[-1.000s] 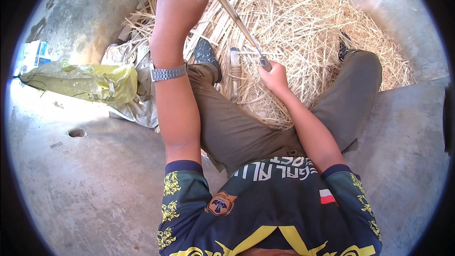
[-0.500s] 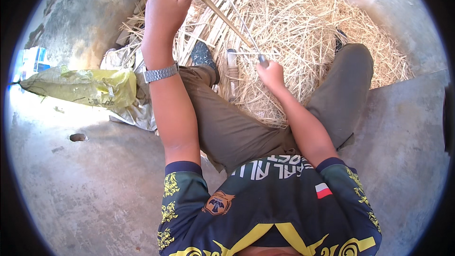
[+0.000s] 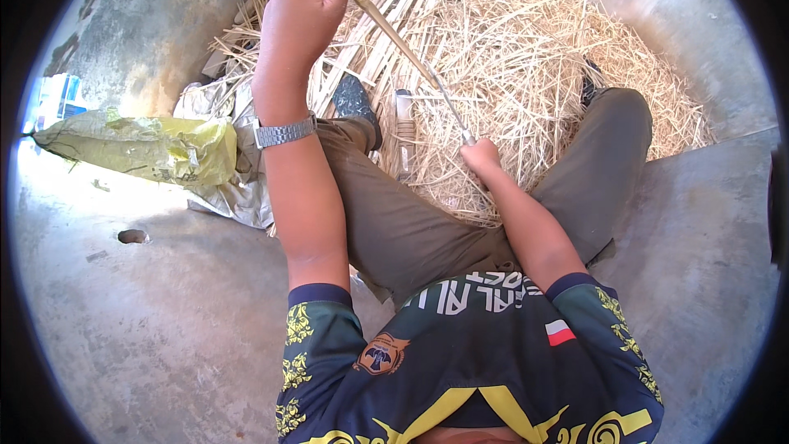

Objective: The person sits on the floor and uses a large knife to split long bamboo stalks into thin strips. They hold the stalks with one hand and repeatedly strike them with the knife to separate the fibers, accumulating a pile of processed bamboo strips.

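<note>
Gripping the bamboo strip in my clenched left hand at upper centre, I'd keep it taut while my right hand, closed on the knife, shaves steadily.

1. A rough outdoor or open-sided craft work area is showing here, with a person sitting on a bare concrete floor.
2. A heap of dry straw-like shavings is lying at the far side.
3. Split bamboo strips are lying beside it.
4. A yellow sack is slumping at the left.
</note>
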